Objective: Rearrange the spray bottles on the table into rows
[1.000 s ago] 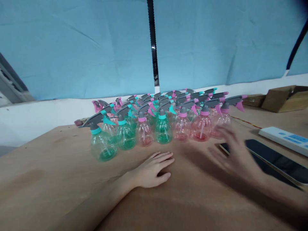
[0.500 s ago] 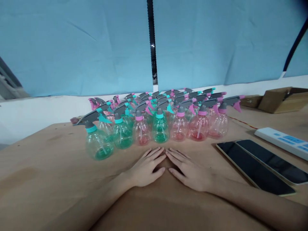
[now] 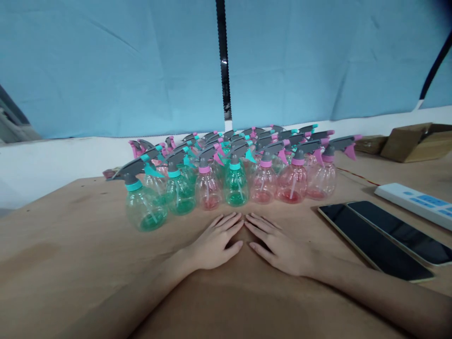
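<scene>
Many bottles (image 3: 236,188), two phones (image 3: 374,241), cardboard box (image 3: 405,143)

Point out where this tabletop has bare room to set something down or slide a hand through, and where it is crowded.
Broad bare wood lies left of the left hand and leftmost green bottle. A smaller patch lies between the right hand and the two phones. It is crowded among the spray bottles.
</scene>
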Action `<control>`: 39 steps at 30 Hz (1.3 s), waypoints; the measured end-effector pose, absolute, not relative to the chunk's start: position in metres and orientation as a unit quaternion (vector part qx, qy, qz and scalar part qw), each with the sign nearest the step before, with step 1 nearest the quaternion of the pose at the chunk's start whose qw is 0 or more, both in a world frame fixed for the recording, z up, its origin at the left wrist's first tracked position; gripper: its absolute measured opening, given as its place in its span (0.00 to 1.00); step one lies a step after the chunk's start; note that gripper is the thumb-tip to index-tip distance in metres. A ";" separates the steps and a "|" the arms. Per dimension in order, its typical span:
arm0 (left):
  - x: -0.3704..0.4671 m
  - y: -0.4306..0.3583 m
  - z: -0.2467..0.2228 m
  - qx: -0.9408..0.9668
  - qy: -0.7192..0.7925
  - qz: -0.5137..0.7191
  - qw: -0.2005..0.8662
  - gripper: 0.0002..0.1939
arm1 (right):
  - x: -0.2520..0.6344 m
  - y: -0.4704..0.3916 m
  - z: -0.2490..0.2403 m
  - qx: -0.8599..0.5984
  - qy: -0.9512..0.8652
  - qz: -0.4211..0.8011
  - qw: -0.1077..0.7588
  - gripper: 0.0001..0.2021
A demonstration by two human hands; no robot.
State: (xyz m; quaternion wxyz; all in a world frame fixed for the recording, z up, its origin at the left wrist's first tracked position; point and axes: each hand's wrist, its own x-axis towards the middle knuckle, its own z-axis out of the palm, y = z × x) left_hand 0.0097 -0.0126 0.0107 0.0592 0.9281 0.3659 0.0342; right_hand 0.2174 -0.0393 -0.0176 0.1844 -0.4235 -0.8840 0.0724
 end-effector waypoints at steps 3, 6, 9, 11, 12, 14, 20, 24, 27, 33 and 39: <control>0.010 -0.013 0.011 0.928 0.367 0.031 0.059 0.28 | 0.218 -0.039 -0.017 -0.423 -0.886 0.074 0.175 0.27; 0.010 -0.014 0.012 0.928 0.367 0.028 0.059 0.29 | 0.218 -0.039 -0.016 -0.422 -0.886 0.077 0.175 0.27; 0.011 -0.014 0.013 0.928 0.366 0.031 0.058 0.29 | 0.218 -0.040 -0.016 -0.423 -0.885 0.073 0.178 0.26; 0.011 -0.014 0.013 0.928 0.367 0.031 0.058 0.29 | 0.218 -0.040 -0.016 -0.424 -0.885 0.073 0.181 0.26; 0.011 -0.014 0.013 0.928 0.367 0.030 0.059 0.29 | 0.218 -0.040 -0.016 -0.424 -0.884 0.073 0.183 0.26; 0.011 -0.014 0.012 0.928 0.367 0.029 0.059 0.28 | 0.218 -0.039 -0.017 -0.422 -0.884 0.072 0.186 0.26; 0.011 -0.014 0.010 0.927 0.370 0.029 0.052 0.28 | 0.219 -0.039 -0.019 -0.419 -0.886 0.074 0.182 0.26; 0.011 -0.014 0.013 0.928 0.370 0.022 0.047 0.28 | 0.219 -0.039 -0.016 -0.426 -0.887 0.079 0.162 0.27; 0.010 -0.013 0.013 0.929 0.368 0.023 0.042 0.28 | 0.218 -0.039 -0.014 -0.426 -0.887 0.082 0.155 0.27; 0.012 -0.014 0.007 0.929 0.365 0.063 0.011 0.25 | 0.218 -0.039 -0.014 -0.424 -0.887 0.083 0.162 0.27; -0.003 -0.011 0.078 0.941 0.307 0.133 -0.049 0.22 | 0.219 -0.038 -0.014 -0.423 -0.887 0.075 0.168 0.25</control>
